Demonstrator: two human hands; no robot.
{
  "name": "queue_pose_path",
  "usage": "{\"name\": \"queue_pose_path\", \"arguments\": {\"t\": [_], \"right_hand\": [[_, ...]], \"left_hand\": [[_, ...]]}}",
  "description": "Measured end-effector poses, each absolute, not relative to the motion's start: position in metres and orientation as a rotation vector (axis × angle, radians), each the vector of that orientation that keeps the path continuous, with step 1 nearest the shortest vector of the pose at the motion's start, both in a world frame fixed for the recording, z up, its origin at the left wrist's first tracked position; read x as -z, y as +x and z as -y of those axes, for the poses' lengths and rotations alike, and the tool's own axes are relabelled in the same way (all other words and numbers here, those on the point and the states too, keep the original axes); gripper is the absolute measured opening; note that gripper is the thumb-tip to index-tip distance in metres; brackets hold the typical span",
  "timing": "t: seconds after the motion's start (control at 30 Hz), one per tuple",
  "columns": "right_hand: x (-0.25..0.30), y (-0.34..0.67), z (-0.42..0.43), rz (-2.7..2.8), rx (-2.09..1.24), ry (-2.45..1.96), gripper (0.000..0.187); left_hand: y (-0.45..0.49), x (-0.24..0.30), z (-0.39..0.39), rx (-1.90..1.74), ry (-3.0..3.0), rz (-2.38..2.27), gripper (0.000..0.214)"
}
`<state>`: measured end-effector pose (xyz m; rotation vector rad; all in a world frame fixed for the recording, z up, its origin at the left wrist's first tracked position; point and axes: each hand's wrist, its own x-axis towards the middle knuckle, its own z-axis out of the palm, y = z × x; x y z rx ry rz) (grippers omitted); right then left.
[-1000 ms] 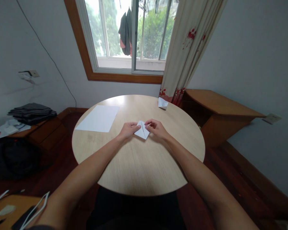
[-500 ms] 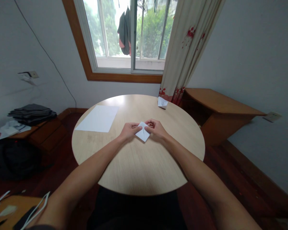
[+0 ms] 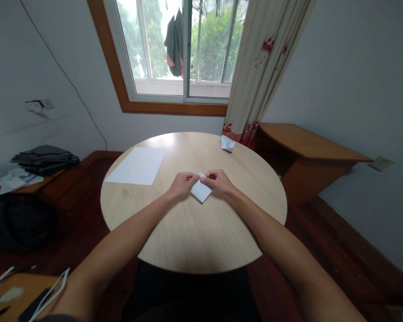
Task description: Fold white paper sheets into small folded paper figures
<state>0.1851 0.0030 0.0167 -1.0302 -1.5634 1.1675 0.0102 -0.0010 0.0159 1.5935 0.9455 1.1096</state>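
Note:
A small square of folded white paper (image 3: 201,193) is held corner-up between my two hands, just above or on the round table (image 3: 195,237). My left hand (image 3: 184,184) pinches its left side near the top. On the opposite side my right hand (image 3: 218,181) grips it, and both thumbs meet close to the upper corner. A short crease or slit runs down the paper's middle below the thumbs. Fingers behind the paper are partly hidden.
A flat white sheet (image 3: 137,166) lies on the table's left side. Near the back right edge stands a folded paper piece (image 3: 227,143). A wooden desk (image 3: 315,143) is to the right, a stool (image 3: 23,286) at lower left.
Both thumbs have slid inward and now nearly touch near the top corner. The folded paper has shifted slightly toward me.

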Motion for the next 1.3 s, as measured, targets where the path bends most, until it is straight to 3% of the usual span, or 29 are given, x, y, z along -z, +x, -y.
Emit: {"name": "queue_pose_path", "arguments": {"t": [1.0,1.3], "right_hand": [[-0.018,0.19,-0.001,1.637,-1.299,-0.981,0.031],[-0.025,0.189,0.004,1.644,-1.25,-1.011,0.027]], "left_hand": [[0.008,-0.028,0.01,-1.014,1.751,-0.969,0.033],[0.011,-0.024,0.009,-1.025,1.624,-0.896,0.037]]}}
